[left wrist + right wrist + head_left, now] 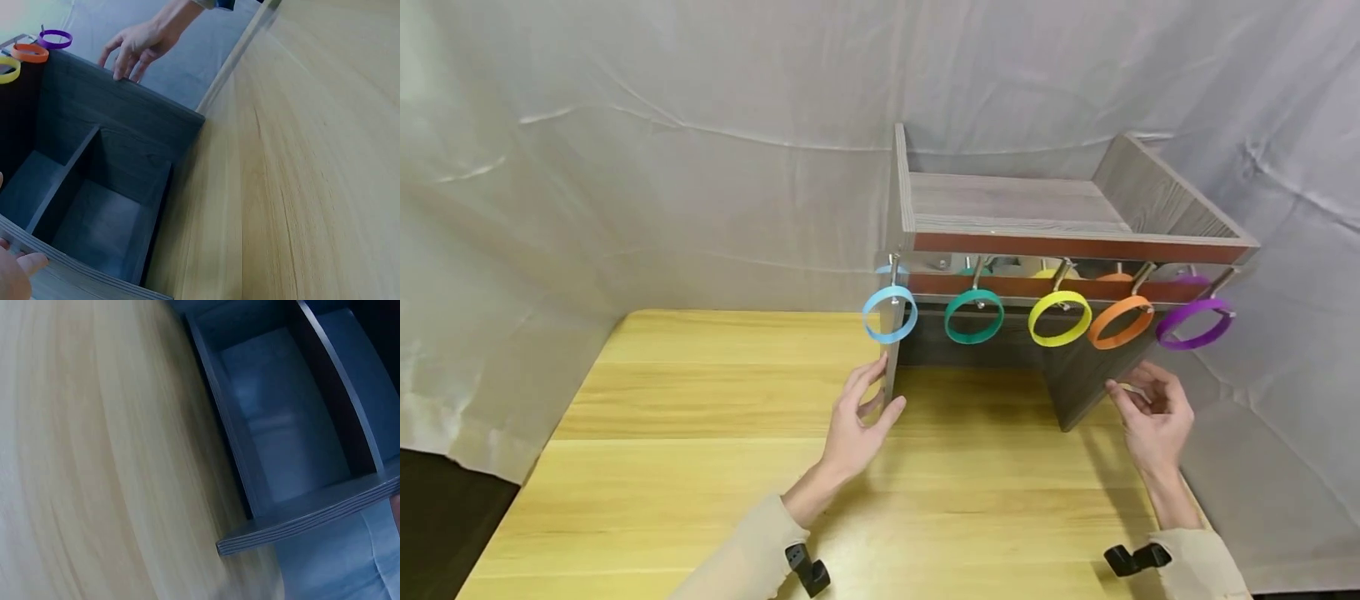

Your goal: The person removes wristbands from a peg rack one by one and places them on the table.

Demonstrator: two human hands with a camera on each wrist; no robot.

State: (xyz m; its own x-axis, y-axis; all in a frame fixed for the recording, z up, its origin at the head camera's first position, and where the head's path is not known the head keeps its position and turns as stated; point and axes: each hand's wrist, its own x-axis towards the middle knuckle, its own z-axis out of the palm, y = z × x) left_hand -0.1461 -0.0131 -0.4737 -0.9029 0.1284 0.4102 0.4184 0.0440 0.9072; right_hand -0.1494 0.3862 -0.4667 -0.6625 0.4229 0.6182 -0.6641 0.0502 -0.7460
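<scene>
Shelf (pixel 1075 247) between left hand (pixel 856 423) and right hand (pixel 1159 423)

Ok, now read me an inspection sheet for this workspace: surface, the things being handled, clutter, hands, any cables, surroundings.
Surface: wood-grained table, bare across its left part.
Job's things: grey shelf unit toward the table's far right; light blue ring, teal ring, yellow ring, orange ring and purple ring on its front hooks.
Clutter: nothing seen.
Left hand: the left hand grips the unit's left side panel.
Right hand: the right hand is at the right side panel; firmness of hold unclear.
Cables: nothing seen.
Surroundings: grey sheeting behind and at both sides.
</scene>
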